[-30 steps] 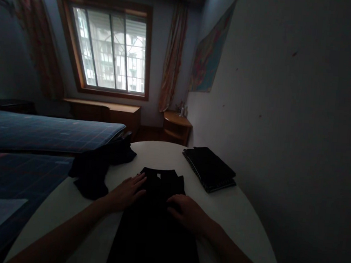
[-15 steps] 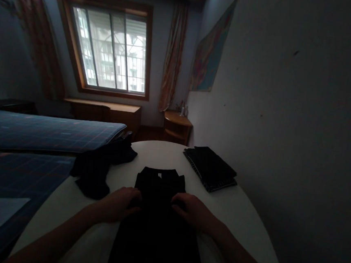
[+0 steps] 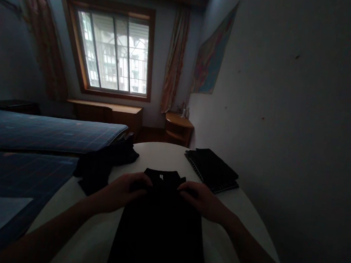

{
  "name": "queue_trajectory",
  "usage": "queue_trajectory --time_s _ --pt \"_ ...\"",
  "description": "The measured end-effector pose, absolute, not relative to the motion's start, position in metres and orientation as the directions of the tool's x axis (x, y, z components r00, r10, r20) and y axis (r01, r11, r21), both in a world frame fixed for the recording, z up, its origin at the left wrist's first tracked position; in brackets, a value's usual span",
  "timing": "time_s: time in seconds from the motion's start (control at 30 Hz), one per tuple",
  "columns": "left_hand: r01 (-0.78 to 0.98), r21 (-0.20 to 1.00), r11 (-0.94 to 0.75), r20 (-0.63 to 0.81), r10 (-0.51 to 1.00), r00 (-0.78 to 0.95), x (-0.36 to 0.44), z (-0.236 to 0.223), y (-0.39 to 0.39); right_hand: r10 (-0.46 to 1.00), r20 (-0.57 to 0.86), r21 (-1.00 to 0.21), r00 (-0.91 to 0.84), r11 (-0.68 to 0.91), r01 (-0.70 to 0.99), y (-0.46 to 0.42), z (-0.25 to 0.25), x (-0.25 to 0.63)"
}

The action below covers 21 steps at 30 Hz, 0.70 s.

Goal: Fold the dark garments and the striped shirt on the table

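Note:
A black shirt (image 3: 161, 228) lies long and narrow on a round white table (image 3: 158, 148), its collar and small white label at the far end. My left hand (image 3: 127, 190) grips the shirt's left edge near the collar, fingers curled in with the thumb below. On the opposite edge my right hand (image 3: 202, 199) has its fingers closed on the cloth in the same way. The fingertips are partly lost against the dark fabric. The shirt's near end runs out of the bottom of the view.
A stack of folded dark clothes (image 3: 212, 167) sits at the table's right rim. Rumpled dark clothing (image 3: 108, 160) hangs over the left rim, beside a bed with a blue checked mattress (image 3: 55, 133). The wall (image 3: 284, 157) rises close on the right.
Both hands have moved farther up the shirt, closer to the collar. The shirt's upper part looks wider at the hands. The view has shifted slightly.

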<state>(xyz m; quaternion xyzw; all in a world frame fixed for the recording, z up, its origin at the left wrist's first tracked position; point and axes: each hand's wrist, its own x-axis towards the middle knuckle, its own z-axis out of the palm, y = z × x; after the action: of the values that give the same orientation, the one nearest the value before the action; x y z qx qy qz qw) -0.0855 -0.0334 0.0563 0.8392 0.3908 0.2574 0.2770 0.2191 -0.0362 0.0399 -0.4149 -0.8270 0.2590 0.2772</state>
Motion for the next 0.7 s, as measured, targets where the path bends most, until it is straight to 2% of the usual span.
queue_trajectory --time_s 0.17,0.27,0.37,0.47,0.57,0.7 --pt "0.485 0.650 -0.585 0.332 0.793 0.511 -0.081 0.082 0.012 0.804 0.347 -0.595 -0.482 0.587 0.550 0.005 0.071 0.225" --pt "0.506 0.611 -0.609 0.367 0.784 0.500 -0.077 0.062 0.053 0.806 0.348 -0.572 -0.478 0.587 0.573 0.042 0.059 0.224" --pt "0.591 0.605 -0.533 0.273 0.836 0.476 -0.071 0.023 0.081 0.829 0.246 -0.523 -0.503 0.550 0.651 0.072 0.025 0.218" --pt "0.610 0.616 -0.498 0.229 0.855 0.466 -0.068 -0.009 0.089 0.847 0.204 -0.505 -0.491 0.521 0.688 0.085 -0.004 0.212" --pt "0.591 0.633 -0.500 0.246 0.854 0.458 -0.070 -0.012 0.088 0.852 0.212 -0.505 -0.479 0.516 0.692 0.089 -0.009 0.211" --pt "0.508 0.668 -0.544 0.342 0.831 0.439 -0.076 0.007 0.097 0.854 0.244 -0.508 -0.460 0.516 0.690 0.101 0.006 0.212"
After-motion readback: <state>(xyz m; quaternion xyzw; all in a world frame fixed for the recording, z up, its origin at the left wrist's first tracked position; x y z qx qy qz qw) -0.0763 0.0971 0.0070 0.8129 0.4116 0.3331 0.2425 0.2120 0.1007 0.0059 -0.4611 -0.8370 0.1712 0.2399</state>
